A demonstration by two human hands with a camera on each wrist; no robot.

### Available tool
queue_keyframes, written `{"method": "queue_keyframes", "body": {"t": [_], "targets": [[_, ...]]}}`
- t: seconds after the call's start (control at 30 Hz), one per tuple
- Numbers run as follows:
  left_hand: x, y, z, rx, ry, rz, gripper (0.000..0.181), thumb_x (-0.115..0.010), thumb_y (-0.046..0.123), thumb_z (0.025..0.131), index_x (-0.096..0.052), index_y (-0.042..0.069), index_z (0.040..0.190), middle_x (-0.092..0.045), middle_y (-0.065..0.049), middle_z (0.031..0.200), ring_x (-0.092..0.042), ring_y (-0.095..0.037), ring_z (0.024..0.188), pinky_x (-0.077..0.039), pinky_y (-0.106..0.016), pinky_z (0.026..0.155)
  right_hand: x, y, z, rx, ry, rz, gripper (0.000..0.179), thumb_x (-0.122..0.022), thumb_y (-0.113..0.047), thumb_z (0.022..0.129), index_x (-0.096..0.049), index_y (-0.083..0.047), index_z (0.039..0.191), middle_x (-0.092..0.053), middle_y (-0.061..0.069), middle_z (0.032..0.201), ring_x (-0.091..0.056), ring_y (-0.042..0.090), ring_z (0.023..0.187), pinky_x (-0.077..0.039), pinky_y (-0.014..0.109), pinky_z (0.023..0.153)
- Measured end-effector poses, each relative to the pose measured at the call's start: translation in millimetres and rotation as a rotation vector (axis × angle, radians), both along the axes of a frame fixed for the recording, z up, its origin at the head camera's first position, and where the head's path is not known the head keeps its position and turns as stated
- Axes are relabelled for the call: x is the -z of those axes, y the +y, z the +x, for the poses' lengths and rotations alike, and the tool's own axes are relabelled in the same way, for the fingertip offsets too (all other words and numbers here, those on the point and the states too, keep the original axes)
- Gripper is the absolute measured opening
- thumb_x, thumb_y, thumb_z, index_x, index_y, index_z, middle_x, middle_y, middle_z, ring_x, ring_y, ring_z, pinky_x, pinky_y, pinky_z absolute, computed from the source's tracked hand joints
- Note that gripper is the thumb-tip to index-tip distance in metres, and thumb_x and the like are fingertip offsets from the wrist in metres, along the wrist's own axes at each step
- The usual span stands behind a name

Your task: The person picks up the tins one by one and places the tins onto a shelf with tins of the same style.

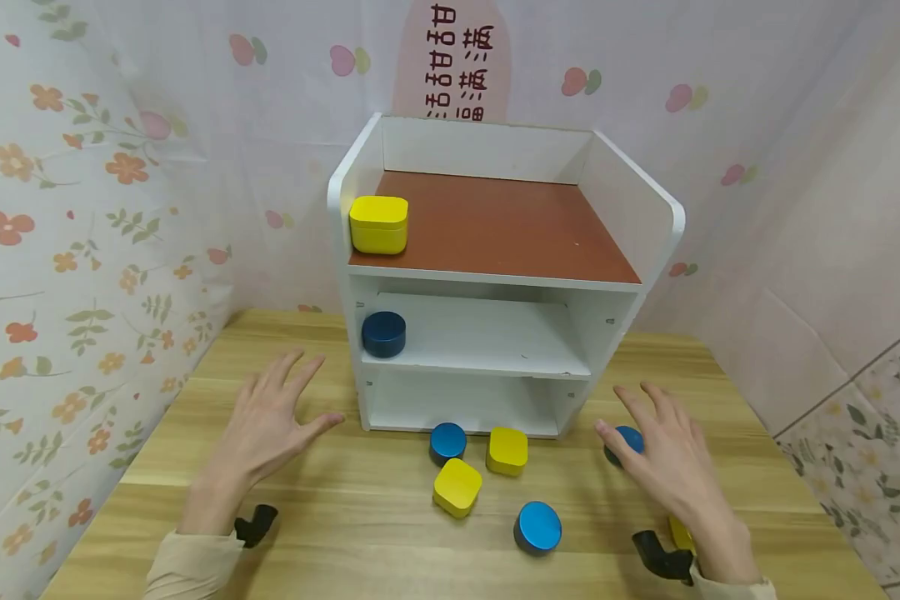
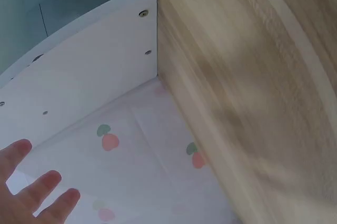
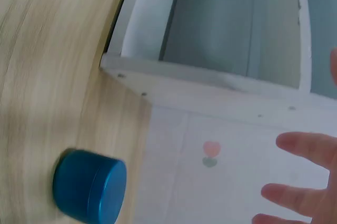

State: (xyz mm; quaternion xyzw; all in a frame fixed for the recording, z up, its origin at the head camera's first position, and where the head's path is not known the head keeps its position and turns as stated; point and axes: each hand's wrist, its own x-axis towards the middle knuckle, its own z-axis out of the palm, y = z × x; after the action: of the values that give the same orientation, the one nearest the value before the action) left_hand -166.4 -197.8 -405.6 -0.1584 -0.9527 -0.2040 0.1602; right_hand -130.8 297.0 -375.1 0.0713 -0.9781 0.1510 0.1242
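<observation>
My left hand [image 1: 266,425], fingers spread and holding nothing, hovers over the table left of a white shelf unit [image 1: 495,333]. On the other side my right hand [image 1: 667,450] is likewise spread and holds nothing. It overlaps a round blue tin [image 1: 629,439] in the head view; the right wrist view shows that tin [image 3: 87,184] standing apart from the fingers [image 3: 303,147]. A yellow tin [image 1: 681,532] is mostly hidden by the right wrist. Before the shelf lie two yellow square tins [image 1: 507,451] [image 1: 457,487] and two blue round tins [image 1: 447,442] [image 1: 537,527].
On the unit's brown top, a yellow tin [image 1: 378,225] sits at the left end. A dark blue tin [image 1: 384,334] stands at the left of the middle shelf. Patterned cloth [image 1: 270,150] hangs behind and beside the wooden table [image 1: 330,533].
</observation>
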Motion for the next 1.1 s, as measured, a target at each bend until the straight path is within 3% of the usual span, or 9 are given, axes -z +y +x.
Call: {"method": "queue_keyframes", "body": {"t": [0.23,0.43,0.7,0.93,1.1], "targets": [[1.0,2.5,-0.1,-0.010,-0.043,0.085,0.077,-0.060,0.058,0.090,-0.036,0.017,0.151,-0.033,-0.018,0.151,-0.036,-0.046,0.132,-0.024,-0.066,0.102,-1.8,-10.3,5.8,-0.050,0.089,-0.030,0.055,-0.061,-0.044,0.095,-0.054,-0.005,0.134,-0.043,0.028,0.135,-0.039,0.051,0.121,-0.030,0.069,0.091],[2.2,5.6,1.9,-0.020,-0.006,0.161,0.066,-0.064,0.050,0.091,-0.048,0.012,0.142,-0.044,-0.018,0.144,-0.044,-0.045,0.125,-0.033,-0.066,0.096,-3.9,-17.7,13.2,-0.103,0.088,-0.103,0.045,-0.066,-0.035,0.094,-0.058,-0.004,0.126,-0.044,0.022,0.134,-0.041,0.045,0.121,-0.038,0.067,0.087],[7.2,18.5,-5.4,0.022,0.084,0.318,0.032,-0.070,0.032,0.091,-0.068,0.007,0.111,-0.066,-0.008,0.106,-0.063,-0.029,0.099,-0.048,-0.050,0.082,4.9,-31.0,18.2,-0.210,0.145,-0.191,0.041,-0.074,-0.018,0.088,-0.059,-0.003,0.124,-0.048,0.016,0.131,-0.050,0.038,0.115,-0.044,0.060,0.087],[11.5,29.2,-13.4,0.036,0.041,0.485,0.024,-0.071,0.027,0.092,-0.068,0.006,0.104,-0.067,-0.006,0.096,-0.063,-0.023,0.086,-0.050,-0.047,0.079,16.4,-48.9,23.9,-0.243,0.149,-0.247,0.042,-0.077,-0.015,0.086,-0.061,-0.004,0.123,-0.051,0.013,0.129,-0.053,0.033,0.113,-0.047,0.055,0.086],[11.9,35.4,-18.8,0.035,-0.012,0.562,0.024,-0.070,0.028,0.092,-0.068,0.007,0.103,-0.067,-0.003,0.092,-0.063,-0.017,0.080,-0.051,-0.037,0.075,23.3,-64.2,24.1,-0.267,0.155,-0.301,0.042,-0.079,-0.011,0.083,-0.062,-0.005,0.121,-0.054,0.012,0.127,-0.055,0.031,0.112,-0.047,0.055,0.087]]}}
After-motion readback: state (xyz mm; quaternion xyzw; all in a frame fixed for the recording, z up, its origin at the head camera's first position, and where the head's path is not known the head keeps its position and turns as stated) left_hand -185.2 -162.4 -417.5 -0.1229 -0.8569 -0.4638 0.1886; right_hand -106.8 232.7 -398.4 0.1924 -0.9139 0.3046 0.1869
